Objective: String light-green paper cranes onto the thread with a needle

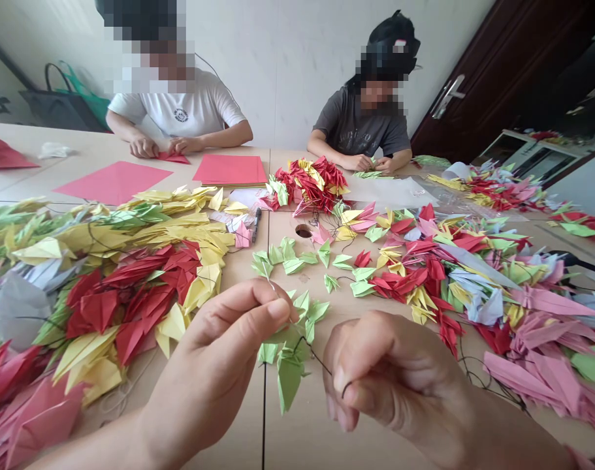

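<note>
My left hand (228, 352) is closed, thumb and forefinger pinched on a light green folded paper crane that its fingers partly hide. A thin pale tip sticks up above the thumb; whether it is a needle or paper I cannot tell. Just past those fingers hangs a cluster of green paper cranes (290, 378) on a black string (317, 358). The string runs right to my right hand (400, 378), which pinches its end between thumb and forefinger. Several loose green cranes (293, 265) lie on the table (297, 300) beyond my hands.
Heaps of folded cranes lie left (145, 294) and right (454, 274). Red paper sheets (230, 170), a black pen (257, 225) and a table hole (304, 230) are farther off. Across the table, one person in a white shirt (179, 114) and another in grey (360, 127) handle paper.
</note>
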`<state>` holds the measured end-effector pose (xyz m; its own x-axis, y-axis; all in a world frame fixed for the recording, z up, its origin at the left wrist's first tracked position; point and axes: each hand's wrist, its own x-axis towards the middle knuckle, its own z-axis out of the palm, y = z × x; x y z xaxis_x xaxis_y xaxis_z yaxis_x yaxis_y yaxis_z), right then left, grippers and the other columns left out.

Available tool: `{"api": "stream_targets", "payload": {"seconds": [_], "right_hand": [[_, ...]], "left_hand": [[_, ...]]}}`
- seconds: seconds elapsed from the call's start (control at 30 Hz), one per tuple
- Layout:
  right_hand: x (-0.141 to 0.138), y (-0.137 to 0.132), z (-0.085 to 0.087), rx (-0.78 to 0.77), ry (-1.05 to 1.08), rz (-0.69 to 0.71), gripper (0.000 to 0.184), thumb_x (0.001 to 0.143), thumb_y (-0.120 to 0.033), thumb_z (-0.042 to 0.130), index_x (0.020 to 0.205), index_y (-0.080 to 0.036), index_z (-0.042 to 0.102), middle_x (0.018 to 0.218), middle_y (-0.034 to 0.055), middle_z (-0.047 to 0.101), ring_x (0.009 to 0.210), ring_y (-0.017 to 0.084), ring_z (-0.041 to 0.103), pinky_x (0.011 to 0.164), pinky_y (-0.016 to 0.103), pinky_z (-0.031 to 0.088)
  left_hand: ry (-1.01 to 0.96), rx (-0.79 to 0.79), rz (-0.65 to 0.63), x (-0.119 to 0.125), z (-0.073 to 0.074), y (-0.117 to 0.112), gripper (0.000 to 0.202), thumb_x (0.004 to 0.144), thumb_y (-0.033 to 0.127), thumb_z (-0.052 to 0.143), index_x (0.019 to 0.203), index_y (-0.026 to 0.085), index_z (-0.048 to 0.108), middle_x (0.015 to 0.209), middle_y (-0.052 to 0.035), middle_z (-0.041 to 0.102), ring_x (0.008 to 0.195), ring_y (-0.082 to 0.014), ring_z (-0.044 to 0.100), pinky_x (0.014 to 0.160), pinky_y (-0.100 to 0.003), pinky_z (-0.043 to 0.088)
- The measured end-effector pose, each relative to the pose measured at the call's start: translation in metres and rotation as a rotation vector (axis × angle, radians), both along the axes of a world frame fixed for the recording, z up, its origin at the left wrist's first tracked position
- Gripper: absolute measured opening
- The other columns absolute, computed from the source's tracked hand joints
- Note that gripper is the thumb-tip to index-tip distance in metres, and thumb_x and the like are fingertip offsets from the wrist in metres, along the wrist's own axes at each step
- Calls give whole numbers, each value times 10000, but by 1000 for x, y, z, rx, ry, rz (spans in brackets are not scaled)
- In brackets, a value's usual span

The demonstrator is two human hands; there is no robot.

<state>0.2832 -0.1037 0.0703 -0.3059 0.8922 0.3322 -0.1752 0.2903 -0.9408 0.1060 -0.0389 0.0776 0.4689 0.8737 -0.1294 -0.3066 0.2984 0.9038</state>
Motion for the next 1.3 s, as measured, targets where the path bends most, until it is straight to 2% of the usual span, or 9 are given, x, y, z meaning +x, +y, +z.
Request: {"api": "stream_targets", "payload": {"seconds": [0.2, 0.3, 0.5, 0.63, 0.73, 0.83, 0.93, 1.07, 1.3], "right_hand": [[1, 1, 8, -158, -115, -21, 127, 966, -201, 575, 850, -199, 521, 647, -42, 528, 569, 71, 481, 524, 179, 392], [0, 2, 8, -236, -92, -5, 129, 970, -235, 578, 863, -197, 515, 663, -38, 530, 579, 75, 484, 531, 188, 388], [1, 6, 3, -293, -43, -12, 246, 949, -385, 637, 1097, -193, 600, 680, -44, 503, 589, 76, 471, 537, 198, 377], [0, 9, 2, -379, -51, 12, 246, 935, -409, 646, 995, -171, 622, 623, -57, 468, 529, 66, 408, 467, 185, 318], [-2, 12, 2, -428, -50, -2, 234, 894, -378, 698, 861, -162, 612, 588, -70, 441, 491, 50, 339, 426, 169, 266], [-3, 15, 2, -383, 56, -37, 215, 873, -322, 724, 794, -163, 603, 586, -68, 455, 495, 49, 358, 443, 165, 306], [-1, 19, -2, -304, 212, -67, 154, 876, -273, 724, 802, -168, 639, 634, -46, 522, 527, 55, 426, 492, 175, 386], [0, 21, -6, -302, 275, -83, 143, 864, -270, 742, 787, -177, 664, 663, -35, 565, 529, 54, 447, 496, 180, 403], [-2, 20, -5, -320, 275, -67, 84, 830, -232, 774, 798, -192, 707, 684, -21, 624, 569, 62, 514, 510, 176, 425]], "left_hand": [[-30, 5, 155, -6, 9, 6, 167, 724, 297, 830, 695, 233, 679, 661, 43, 560, 635, -91, 443, 554, -128, 425], [-11, 4, 133, -9, 11, 8, 151, 766, 316, 800, 714, 247, 676, 658, 45, 550, 611, -95, 441, 522, -149, 397], [198, 358, -45, -14, 1, 7, 171, 888, 352, 686, 738, 271, 682, 672, 45, 580, 648, -111, 473, 592, -177, 413], [378, 579, -68, -12, 3, 4, 172, 886, 292, 669, 723, 239, 678, 658, 26, 616, 617, -123, 531, 586, -214, 435], [391, 670, -74, -9, 6, 3, 181, 884, 261, 666, 706, 229, 681, 649, 23, 626, 606, -123, 559, 583, -213, 450], [409, 709, -83, -7, 5, 4, 136, 901, 275, 652, 787, 237, 716, 709, 13, 670, 649, -129, 601, 607, -206, 464], [441, 711, -174, -4, 2, 6, 136, 883, 355, 680, 898, 240, 749, 772, -7, 685, 679, -144, 628, 617, -214, 476], [448, 710, -277, 1, -1, 6, 97, 872, 309, 694, 855, 247, 767, 790, -13, 663, 706, -146, 631, 647, -214, 495], [442, 714, -207, 1, -3, 3, 85, 853, 306, 716, 809, 247, 760, 761, -8, 653, 687, -141, 632, 628, -207, 505]]}}
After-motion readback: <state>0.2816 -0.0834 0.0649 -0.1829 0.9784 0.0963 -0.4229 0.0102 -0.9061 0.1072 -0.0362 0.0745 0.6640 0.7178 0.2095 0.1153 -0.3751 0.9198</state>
